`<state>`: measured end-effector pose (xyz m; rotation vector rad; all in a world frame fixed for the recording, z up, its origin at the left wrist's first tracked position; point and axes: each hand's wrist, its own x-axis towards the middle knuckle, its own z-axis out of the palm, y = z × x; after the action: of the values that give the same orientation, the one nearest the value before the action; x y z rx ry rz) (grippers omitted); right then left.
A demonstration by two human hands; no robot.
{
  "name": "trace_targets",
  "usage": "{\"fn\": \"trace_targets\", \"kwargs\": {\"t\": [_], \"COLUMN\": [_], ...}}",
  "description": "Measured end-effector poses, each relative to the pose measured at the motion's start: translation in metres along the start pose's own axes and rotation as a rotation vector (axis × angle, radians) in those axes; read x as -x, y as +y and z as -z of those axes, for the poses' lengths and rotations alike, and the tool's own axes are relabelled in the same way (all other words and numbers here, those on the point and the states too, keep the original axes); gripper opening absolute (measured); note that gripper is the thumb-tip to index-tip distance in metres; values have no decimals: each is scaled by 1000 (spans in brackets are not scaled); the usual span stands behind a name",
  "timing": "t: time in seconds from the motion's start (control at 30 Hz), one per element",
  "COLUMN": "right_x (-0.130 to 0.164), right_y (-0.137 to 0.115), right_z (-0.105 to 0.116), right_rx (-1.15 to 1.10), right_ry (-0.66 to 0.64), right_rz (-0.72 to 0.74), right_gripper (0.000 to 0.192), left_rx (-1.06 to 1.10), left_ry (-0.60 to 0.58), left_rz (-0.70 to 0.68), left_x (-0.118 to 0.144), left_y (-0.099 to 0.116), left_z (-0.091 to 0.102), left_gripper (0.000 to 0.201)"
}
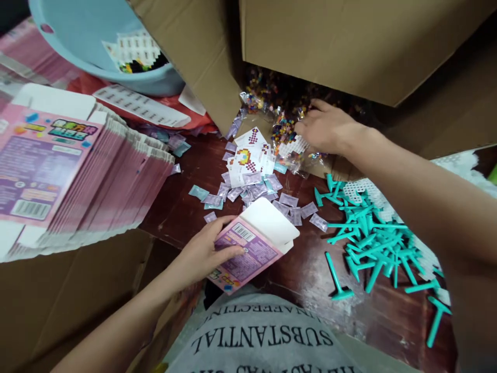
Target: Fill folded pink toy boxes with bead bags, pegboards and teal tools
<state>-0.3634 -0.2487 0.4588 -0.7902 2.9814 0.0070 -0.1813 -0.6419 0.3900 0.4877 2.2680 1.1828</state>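
My left hand (213, 248) is closed on a pink and purple printed paper box (248, 254), tilted, with its white end flap standing out toward the table's middle. My right hand (324, 127) reaches into a large cardboard carton at small clear bags of colourful beads (285, 127). Its fingers look spread at the bags, partly hidden from view. A white pegboard piece (293, 146) lies just below that hand. Between the hands are printed pattern sheets (252, 155) and many small lilac and light-blue sachets (256, 189).
Teal T-shaped plastic tools (368, 238) are heaped at the right, beside white perforated boards (363, 189). Flat pink boxes (104, 176) stand stacked at the left. A light-blue basin (93, 41) is behind them. Cardboard carton walls (330, 46) overhang the far side.
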Motion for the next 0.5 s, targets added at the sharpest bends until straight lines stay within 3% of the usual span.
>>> {"fn": "trace_targets", "kwargs": {"t": [0.13,0.27,0.33,0.43,0.5], "right_x": [-2,-24,-34,-41,-38], "right_y": [-34,-51,-50,-46,-44], "right_z": [18,-2,-15,-25,-29], "right_rx": [55,-166,-285,-432,-541], "right_ry": [-133,-124,-52,37,142], "right_rz": [-135,-79,-77,-143,-170], "right_gripper": [76,68,64,64,66], "left_rx": [7,-66,-89,-179,-289], "left_ry": [-51,-65,66,375,415], "left_rz": [-39,-182,-277,-347,-293], "left_x": [4,-9,-35,-103,-158], "left_y": [-6,-12,-11,-1,9], "left_z": [-13,-19,-9,19,40], "left_gripper": [62,57,44,33,45]}}
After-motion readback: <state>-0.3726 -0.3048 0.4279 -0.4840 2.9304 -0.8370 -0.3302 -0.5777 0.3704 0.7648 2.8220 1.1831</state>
